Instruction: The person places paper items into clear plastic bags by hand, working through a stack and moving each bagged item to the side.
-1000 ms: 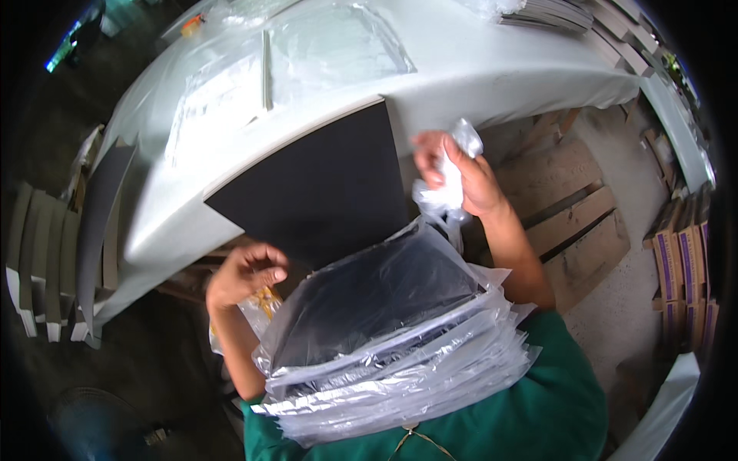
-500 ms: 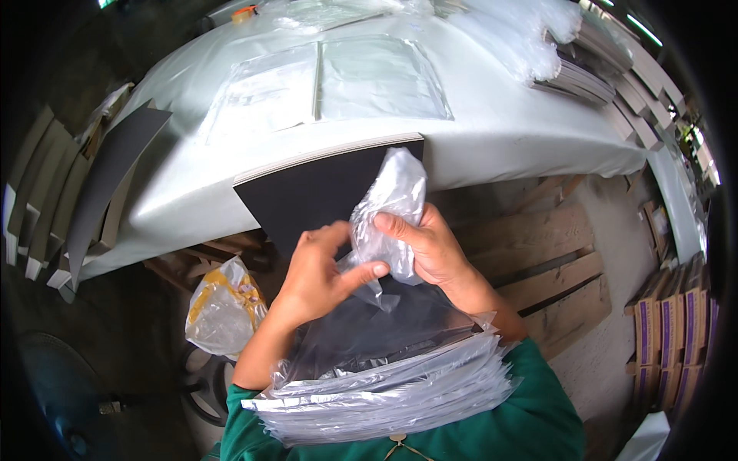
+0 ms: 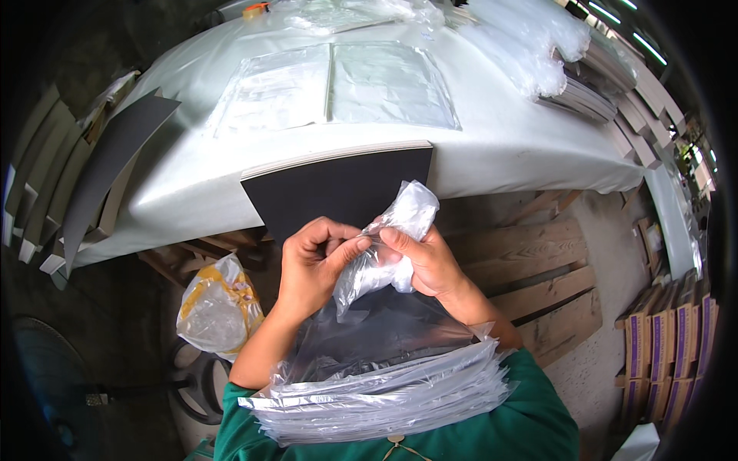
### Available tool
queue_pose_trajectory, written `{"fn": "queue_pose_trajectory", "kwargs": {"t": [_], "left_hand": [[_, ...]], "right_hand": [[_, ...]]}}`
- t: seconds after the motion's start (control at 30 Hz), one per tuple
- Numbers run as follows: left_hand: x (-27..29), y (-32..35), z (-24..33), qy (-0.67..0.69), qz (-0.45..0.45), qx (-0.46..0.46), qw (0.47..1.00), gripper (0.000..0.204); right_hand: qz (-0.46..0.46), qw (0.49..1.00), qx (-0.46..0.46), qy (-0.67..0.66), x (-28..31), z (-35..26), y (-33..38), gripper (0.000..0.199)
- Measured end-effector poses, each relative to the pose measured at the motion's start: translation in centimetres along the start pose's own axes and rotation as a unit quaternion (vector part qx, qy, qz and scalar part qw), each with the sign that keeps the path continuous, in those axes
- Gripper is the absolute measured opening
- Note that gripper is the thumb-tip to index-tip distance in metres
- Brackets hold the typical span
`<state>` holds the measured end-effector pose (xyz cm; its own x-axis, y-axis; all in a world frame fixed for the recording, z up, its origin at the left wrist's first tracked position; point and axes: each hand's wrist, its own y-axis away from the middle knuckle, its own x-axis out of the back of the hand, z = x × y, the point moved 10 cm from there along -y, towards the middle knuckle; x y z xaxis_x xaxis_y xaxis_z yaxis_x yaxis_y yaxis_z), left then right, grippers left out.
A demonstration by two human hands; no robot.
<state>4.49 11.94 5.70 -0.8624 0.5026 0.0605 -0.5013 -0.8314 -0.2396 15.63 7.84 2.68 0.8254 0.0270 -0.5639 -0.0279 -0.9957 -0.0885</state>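
Between my hands is a crumpled clear plastic bag (image 3: pixel 411 209). My left hand (image 3: pixel 311 265) pinches its edge between thumb and fingertips. My right hand (image 3: pixel 430 261) is wrapped round the bunched part, thumb pressed on top. Below them, close to my body, lies a stack of clear plastic sleeves (image 3: pixel 384 392), its upper end spread over something dark. Just beyond my hands, a black board (image 3: pixel 330 188) with a pale layered edge leans against the table's front side.
The white-covered table (image 3: pixel 507 146) bears flat clear sleeves (image 3: pixel 392 84), an orange tape roll (image 3: pixel 255 11) and a plastic heap (image 3: pixel 523 46). Board stacks flank it, with a bent dark sheet (image 3: pixel 115 177) at left. Below are a plastic bag (image 3: pixel 223 303), a wooden pallet (image 3: pixel 530 284) and bundled cartons (image 3: pixel 661 346).
My left hand's thumb and fingers have closed on the bag's edge. The bag sits a little lower and farther right, and its top tilts more to the right.
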Motion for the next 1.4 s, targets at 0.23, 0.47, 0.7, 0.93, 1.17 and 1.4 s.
{"fn": "queue_pose_trajectory", "kwargs": {"t": [0.23,0.47,0.7,0.93,1.17,1.4], "left_hand": [[-0.3,0.1,3.6,-0.144,0.020,-0.172,0.974,0.013],[-1.7,0.0,2.0,0.065,-0.049,-0.086,0.993,0.015],[-1.5,0.4,0.6,0.081,-0.059,-0.050,0.994,0.012],[-1.1,0.3,2.2,-0.017,-0.030,-0.111,0.993,0.010],[-0.8,-0.1,0.8,0.021,-0.036,-0.088,0.995,0.013],[-1.3,-0.4,0.3,0.079,-0.063,-0.050,0.994,0.014]], "right_hand": [[0.033,0.998,0.058,-0.001,0.5,-0.8,-0.1,0.022],[-0.008,0.996,0.073,0.052,0.2,-0.9,0.1,0.019],[0.046,0.994,0.075,0.064,0.0,-1.5,0.5,0.019],[0.008,0.995,0.075,0.062,0.5,-1.1,0.5,0.019],[0.022,0.998,0.041,-0.045,1.0,-0.1,0.6,0.016],[-0.008,0.997,0.003,-0.073,0.6,-0.1,0.7,0.012]]}}
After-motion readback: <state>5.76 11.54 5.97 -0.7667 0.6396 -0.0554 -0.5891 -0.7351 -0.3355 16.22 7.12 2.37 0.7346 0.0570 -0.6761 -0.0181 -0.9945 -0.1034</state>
